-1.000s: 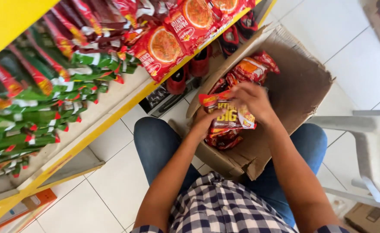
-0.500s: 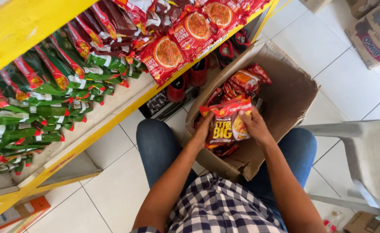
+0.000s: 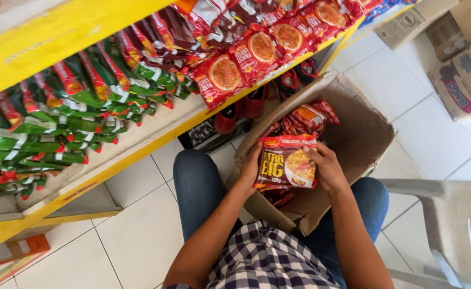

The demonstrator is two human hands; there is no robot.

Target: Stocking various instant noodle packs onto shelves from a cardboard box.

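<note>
Both my hands grip a stack of red noodle packets point(image 3: 288, 163) just above an open cardboard box point(image 3: 366, 136) that rests on my lap. My left hand point(image 3: 250, 170) clasps the stack's left edge, and my right hand point(image 3: 327, 170) wraps its right edge. More red noodle packets point(image 3: 305, 118) lie inside the box behind the held stack. A few dark red packets point(image 3: 275, 197) lie under it near the box's front flap.
A yellow shelf point(image 3: 112, 160) on my left holds rows of green-and-red packets point(image 3: 69, 123) and red noodle packets point(image 3: 246, 59). Red bottles point(image 3: 241, 109) stand under it. Cardboard cartons point(image 3: 460, 69) sit on the tiled floor at upper right. A grey plastic chair point(image 3: 449, 230) stands at lower right.
My hands gathered the packets from inside the box and lifted the stack upright toward me. The view shifted slightly to the right.
</note>
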